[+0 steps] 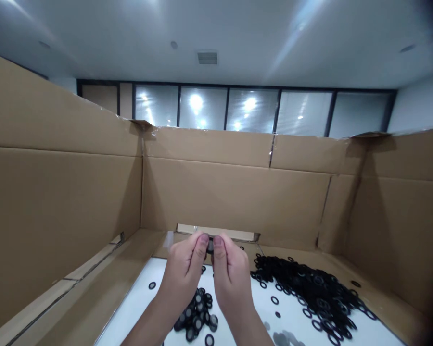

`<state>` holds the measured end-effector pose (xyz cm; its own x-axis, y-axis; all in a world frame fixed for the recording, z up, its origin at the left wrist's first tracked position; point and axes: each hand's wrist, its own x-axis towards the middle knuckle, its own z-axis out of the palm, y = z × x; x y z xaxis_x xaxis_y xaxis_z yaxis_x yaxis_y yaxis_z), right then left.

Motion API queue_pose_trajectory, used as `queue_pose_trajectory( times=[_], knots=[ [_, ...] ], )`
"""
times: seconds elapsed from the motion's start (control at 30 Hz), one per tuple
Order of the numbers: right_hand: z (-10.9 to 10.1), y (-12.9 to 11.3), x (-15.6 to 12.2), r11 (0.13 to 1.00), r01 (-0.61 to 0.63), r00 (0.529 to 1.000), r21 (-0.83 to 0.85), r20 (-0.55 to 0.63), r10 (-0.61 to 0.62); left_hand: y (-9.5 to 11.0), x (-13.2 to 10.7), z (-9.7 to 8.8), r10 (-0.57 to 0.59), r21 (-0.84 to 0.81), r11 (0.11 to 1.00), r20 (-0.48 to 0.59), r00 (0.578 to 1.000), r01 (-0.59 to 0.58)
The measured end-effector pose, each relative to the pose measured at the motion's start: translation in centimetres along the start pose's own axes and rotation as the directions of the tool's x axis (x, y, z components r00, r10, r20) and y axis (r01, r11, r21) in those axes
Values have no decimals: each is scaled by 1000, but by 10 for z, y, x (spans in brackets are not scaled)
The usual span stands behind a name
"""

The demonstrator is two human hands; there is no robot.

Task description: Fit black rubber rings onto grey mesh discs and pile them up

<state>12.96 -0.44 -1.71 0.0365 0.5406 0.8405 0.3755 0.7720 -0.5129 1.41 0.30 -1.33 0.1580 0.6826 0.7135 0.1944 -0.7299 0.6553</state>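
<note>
My left hand (182,274) and my right hand (231,274) come together at the fingertips, pinching a small dark ring (210,246) between them. The ring is mostly hidden by my fingers. Under my left wrist lies a small heap of black rings with grey centres (197,312). To the right of my right hand spreads a much larger pile of black rubber rings (310,293). Several loose rings lie apart on the white board (140,307) beneath my hands.
Tall brown cardboard walls (238,192) surround the white board on the left, back and right. A few flat grey discs (282,338) lie at the bottom edge of view. Frosted office windows and a ceiling show above the cardboard.
</note>
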Motion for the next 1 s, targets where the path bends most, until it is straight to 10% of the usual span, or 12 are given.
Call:
queue_pose_trajectory(
  times=[0.53, 0.77, 1.0],
  knots=[
    [0, 2, 1, 994, -48, 999, 103, -4, 49, -4, 1, 3, 8, -20, 1000, -48, 999, -9],
    [-8, 5, 6, 996, -85, 995, 18, -59, 86, 5, 6, -11, -181, -335, 915, 157, 971, 224],
    [-27, 1, 12, 998, -39, 976, 41, 215, 29, -1, 11, -25, -231, -448, 832, 256, 939, 327]
  ],
)
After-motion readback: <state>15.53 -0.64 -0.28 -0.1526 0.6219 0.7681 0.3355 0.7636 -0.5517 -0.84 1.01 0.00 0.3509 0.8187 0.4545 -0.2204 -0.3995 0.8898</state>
